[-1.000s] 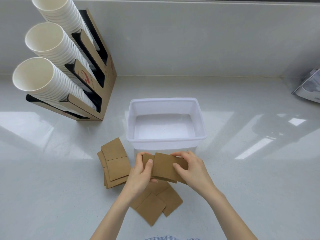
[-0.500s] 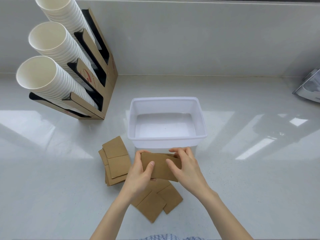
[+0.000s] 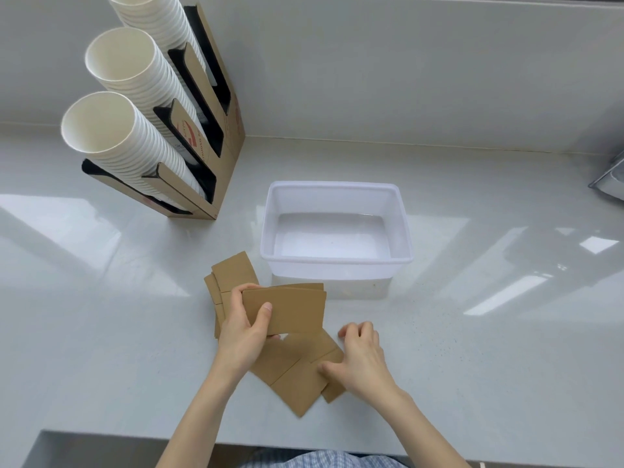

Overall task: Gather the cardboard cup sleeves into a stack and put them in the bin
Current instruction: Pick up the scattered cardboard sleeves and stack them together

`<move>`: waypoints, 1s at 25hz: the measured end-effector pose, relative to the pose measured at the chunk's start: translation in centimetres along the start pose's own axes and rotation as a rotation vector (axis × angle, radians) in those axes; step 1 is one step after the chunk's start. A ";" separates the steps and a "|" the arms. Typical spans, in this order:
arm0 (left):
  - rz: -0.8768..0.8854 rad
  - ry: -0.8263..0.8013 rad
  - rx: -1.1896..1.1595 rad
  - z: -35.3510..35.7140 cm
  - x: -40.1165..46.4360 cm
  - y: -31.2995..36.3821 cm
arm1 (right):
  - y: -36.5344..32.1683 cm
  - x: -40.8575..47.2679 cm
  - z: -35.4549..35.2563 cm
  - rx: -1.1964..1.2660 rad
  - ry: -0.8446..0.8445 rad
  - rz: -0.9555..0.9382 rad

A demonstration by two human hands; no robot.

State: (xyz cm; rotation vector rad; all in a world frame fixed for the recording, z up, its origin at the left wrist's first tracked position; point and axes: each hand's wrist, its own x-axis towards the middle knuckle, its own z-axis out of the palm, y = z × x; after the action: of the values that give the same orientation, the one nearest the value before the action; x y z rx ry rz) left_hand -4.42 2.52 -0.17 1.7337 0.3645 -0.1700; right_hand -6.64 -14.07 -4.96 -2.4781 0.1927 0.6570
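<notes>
My left hand (image 3: 243,327) grips a small stack of brown cardboard cup sleeves (image 3: 287,310), held upright just in front of the white plastic bin (image 3: 337,261), whose inside holds nothing. My right hand (image 3: 363,358) rests with spread fingers on several loose sleeves (image 3: 293,373) lying flat on the counter near me, its fingertips on their right edge. Another pile of sleeves (image 3: 231,275) lies to the left of the bin, partly hidden behind my left hand.
A cardboard rack (image 3: 216,130) holding three tilted stacks of white paper cups (image 3: 131,140) stands at the back left. A metallic object (image 3: 611,180) pokes in at the right edge. The counter's front edge (image 3: 135,437) runs just below my forearms.
My right hand has let go of the held stack and dropped onto the loose sleeves on the counter. The left hand alone keeps the stack, now upright.
</notes>
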 end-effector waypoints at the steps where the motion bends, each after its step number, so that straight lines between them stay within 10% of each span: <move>1: -0.001 0.003 -0.004 -0.1 0.0 -0.2 | -0.2 -0.1 0.2 -0.033 0.019 -0.005; 10: 0.026 -0.001 -0.032 -0.6 -0.7 -1.1 | -0.7 -0.3 0.9 -0.050 0.069 0.014; 25: 0.058 0.007 -0.020 -1.2 -1.5 -1.2 | 1.1 -1.8 -5.8 0.677 0.323 -0.042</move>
State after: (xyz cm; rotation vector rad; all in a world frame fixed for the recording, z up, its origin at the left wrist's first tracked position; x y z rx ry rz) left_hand -6.38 3.69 -0.56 1.7232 0.3196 -0.1182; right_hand -6.11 -18.23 -0.39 -1.9020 0.4083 0.1243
